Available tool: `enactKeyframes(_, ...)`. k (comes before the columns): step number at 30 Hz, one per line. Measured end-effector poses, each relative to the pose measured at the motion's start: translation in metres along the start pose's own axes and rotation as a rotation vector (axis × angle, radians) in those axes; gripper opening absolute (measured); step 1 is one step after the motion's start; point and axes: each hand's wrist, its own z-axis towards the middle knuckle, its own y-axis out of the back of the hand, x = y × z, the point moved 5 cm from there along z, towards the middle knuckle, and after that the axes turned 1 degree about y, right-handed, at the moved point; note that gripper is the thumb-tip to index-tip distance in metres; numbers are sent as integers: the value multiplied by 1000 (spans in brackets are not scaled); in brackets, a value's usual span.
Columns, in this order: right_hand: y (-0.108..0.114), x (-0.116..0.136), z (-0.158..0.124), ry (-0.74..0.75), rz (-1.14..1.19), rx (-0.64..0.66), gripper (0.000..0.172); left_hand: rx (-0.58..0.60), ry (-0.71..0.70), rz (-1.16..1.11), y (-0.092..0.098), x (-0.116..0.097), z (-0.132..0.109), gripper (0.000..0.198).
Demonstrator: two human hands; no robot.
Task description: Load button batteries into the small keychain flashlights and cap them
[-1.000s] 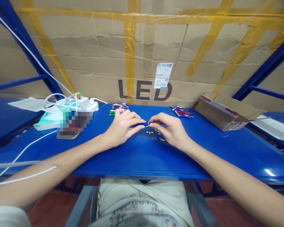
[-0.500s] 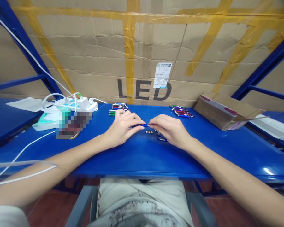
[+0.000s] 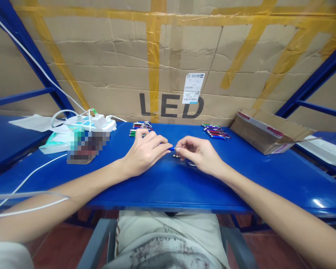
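A person's left hand point(image 3: 144, 151) is pinching a small blue flashlight point(image 3: 170, 148) as the right hand point(image 3: 197, 152), fingers closed on its end, is working above loose button cells point(image 3: 177, 156) on the desk point(image 3: 162, 179), with finished piles point(image 3: 216, 132) waiting behind.

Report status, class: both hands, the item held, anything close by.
Left hand pinching blue mini flashlight. Right hand at its tip. Small button cells lying just beneath.

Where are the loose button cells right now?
The button cells lie on the blue table at centre, just below the right hand fingertips, beside the blue penlight held by the left hand.
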Motion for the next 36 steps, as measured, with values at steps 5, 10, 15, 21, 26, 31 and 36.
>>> enactKeyframes(5,-5,-5,4,-225,296,15,39,-37,-114,127,3,-4,0,20)
enactKeyframes(10,-8,-11,3,-456,530,53,40,-150,-260,254,14,-13,4,19)
enactKeyframes(15,-8,-10,3,-430,565,70,39,-158,-231,235,14,-11,6,14)
enactKeyframes(21,-7,-7,6,-283,485,20,43,-105,-123,157,5,-4,4,14)
enactKeyframes(26,-1,2,8,-67,206,-9,36,-15,42,-31,2,5,4,18)
enactKeyframes(31,5,7,3,66,-84,19,23,53,169,-210,-4,12,2,22)
enactKeyframes(36,10,15,0,242,-378,7,19,84,197,-276,-9,14,1,23)
